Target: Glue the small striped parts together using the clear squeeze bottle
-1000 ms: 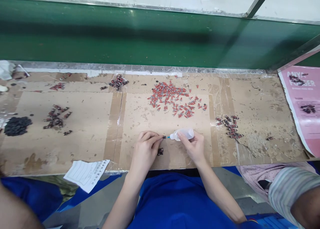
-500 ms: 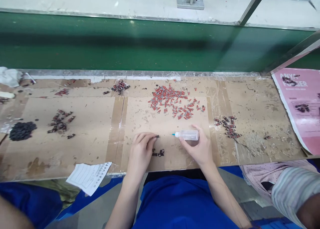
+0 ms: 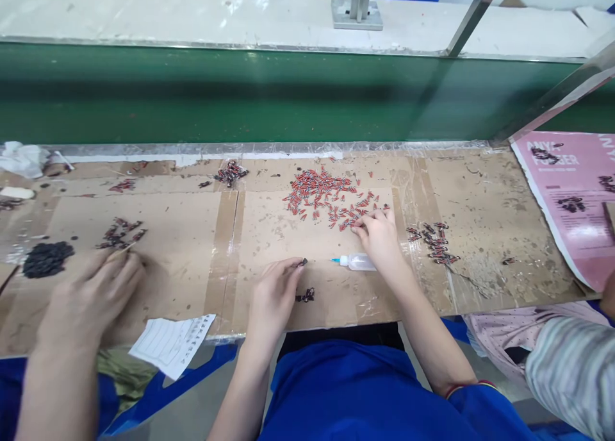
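Note:
My left hand pinches a small black part between thumb and forefinger, just above the cardboard. A few dark assembled pieces lie beside it, partly behind its fingers. My right hand reaches to the near right edge of a spread pile of small red parts, with thumb and forefinger closed together. What sits between those fingertips is too small to make out. Under the right wrist lies a clear squeeze bottle on its side, its blue needle tip pointing left; its base is hidden by my hand.
Cardboard covers the bench before a green belt. A co-worker's hand works at the left near a heap of black parts. A paper slip overhangs the front edge. Dark red pieces lie at right.
My right hand has let go of the bottle, now lying on the cardboard, and moved up to the red pile. The left hand stays put. A co-worker's hand has come in at left.

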